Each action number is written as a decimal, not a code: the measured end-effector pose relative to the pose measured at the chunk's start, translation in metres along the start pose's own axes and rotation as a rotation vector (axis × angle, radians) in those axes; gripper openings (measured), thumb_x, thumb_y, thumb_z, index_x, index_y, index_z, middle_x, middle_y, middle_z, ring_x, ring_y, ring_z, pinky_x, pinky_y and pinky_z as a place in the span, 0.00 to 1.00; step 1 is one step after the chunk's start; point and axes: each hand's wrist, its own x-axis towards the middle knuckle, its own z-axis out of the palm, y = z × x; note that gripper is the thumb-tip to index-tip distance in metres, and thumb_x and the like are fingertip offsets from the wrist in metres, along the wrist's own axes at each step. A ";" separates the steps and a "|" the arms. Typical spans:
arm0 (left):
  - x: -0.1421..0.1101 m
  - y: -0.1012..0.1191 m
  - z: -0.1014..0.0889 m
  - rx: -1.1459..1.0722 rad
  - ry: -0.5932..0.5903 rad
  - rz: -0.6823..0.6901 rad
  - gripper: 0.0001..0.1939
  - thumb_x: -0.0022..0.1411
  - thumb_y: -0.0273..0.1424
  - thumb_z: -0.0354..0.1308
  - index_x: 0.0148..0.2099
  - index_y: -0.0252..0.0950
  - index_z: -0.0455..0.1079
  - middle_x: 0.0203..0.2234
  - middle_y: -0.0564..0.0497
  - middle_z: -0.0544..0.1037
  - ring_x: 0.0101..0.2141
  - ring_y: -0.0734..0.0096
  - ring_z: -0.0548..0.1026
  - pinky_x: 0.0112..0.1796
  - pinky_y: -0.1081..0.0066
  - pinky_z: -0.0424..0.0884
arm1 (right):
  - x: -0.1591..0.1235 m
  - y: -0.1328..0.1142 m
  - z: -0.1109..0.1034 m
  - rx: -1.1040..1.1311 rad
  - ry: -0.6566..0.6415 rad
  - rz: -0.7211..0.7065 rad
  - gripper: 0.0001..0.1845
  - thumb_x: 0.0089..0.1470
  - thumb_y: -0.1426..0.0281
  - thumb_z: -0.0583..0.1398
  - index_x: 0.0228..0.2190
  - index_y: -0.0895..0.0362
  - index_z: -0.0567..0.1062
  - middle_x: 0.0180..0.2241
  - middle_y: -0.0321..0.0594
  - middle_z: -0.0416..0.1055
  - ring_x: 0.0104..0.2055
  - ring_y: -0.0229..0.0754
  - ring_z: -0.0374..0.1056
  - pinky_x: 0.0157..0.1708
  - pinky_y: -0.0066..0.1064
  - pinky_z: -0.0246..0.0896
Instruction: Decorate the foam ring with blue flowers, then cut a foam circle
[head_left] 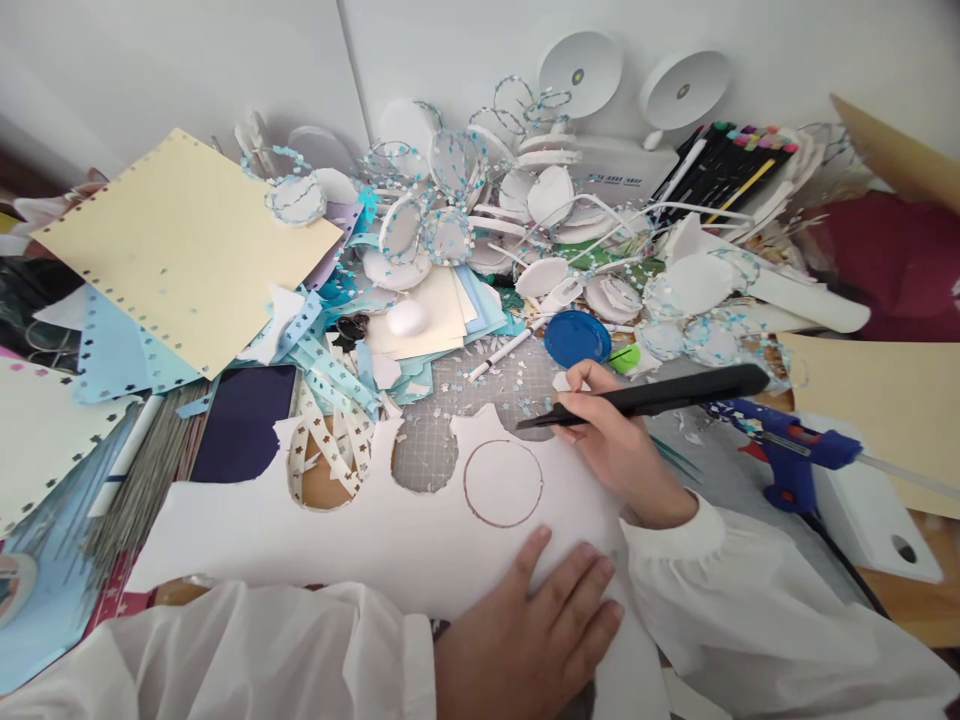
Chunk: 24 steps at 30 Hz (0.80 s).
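My right hand [615,435] is closed round a black pen-shaped cutting tool [660,395], its tip resting at the upper right of a brown circle [502,483] marked on a white sheet [360,540]. My left hand [536,625] lies flat with fingers spread on the near part of that sheet, just below the circle. The sheet's far edge has rounded cut-outs. Both arms wear white sleeves.
A blue glue gun [795,450] lies right of my right hand. A blue lid [576,337] and a white marker [499,355] sit beyond the sheet. White discs with blue trim [450,215] pile at the back. A cream sheet [180,245] covers the far left.
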 end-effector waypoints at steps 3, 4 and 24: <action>0.000 0.000 0.001 0.009 0.009 0.002 0.22 0.70 0.32 0.38 0.61 0.35 0.61 0.60 0.46 0.64 0.59 0.56 0.62 0.54 0.49 0.53 | -0.003 -0.001 0.006 -0.070 -0.106 0.024 0.11 0.53 0.62 0.57 0.33 0.50 0.58 0.20 0.27 0.56 0.23 0.36 0.55 0.26 0.29 0.50; 0.000 0.000 0.001 0.008 0.008 0.002 0.22 0.70 0.32 0.38 0.61 0.36 0.61 0.60 0.46 0.64 0.59 0.57 0.62 0.54 0.49 0.53 | -0.004 -0.002 0.007 -0.096 -0.128 0.029 0.11 0.53 0.62 0.57 0.33 0.50 0.59 0.19 0.27 0.57 0.23 0.37 0.56 0.26 0.29 0.50; 0.001 0.000 -0.001 0.019 -0.005 0.000 0.22 0.70 0.31 0.37 0.61 0.36 0.61 0.61 0.46 0.63 0.59 0.57 0.62 0.55 0.48 0.51 | -0.004 -0.015 0.017 -0.393 -0.104 0.103 0.13 0.48 0.64 0.59 0.31 0.50 0.58 0.19 0.27 0.59 0.21 0.37 0.55 0.21 0.28 0.48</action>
